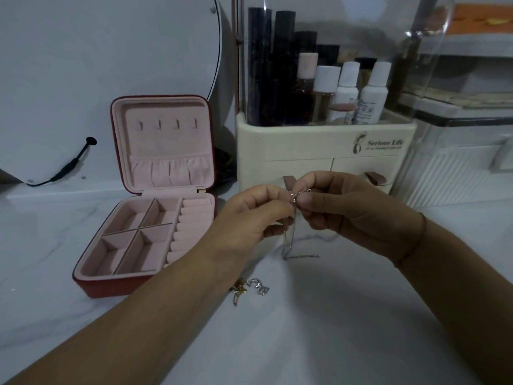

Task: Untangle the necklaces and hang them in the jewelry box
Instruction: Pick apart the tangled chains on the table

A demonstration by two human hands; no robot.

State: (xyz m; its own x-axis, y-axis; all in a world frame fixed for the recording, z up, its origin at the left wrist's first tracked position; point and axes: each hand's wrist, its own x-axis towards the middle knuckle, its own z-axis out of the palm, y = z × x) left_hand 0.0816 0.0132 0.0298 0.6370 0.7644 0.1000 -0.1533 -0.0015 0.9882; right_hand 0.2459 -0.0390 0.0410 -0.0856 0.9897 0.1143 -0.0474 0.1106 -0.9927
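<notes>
My left hand (pixel 249 215) and right hand (pixel 347 209) are raised above the tabletop (pixel 305 343), fingertips meeting at the centre. Both hands pinch the upper end of a thin silver necklace (pixel 288 240): the left thumb and forefinger clamp it from one side, the right thumb and forefinger from the other, with the clasp (pixel 298 195) showing between them. The chain hangs straight down below the fingertips, and its lower end lies on the tabletop just below the right hand. A thin cord bracelet (pixel 416 240) circles my right wrist. Under my left forearm, nearer to me than the hands, a small heap of tangled necklaces (pixel 249 289), silver and gold links mixed, rests on the tabletop. To the left of my left hand stands the jewelry box (pixel 111 287), red outside and pink inside, with its lid upright. Four hooks (pixel 166 124) line the upper part of the lid, and none carries a chain. Directly beyond both hands stands a cream cosmetics organiser (pixel 324 151) holding bottles. Beyond the jewelry box stands a round mirror (pixel 111 51).
</notes>
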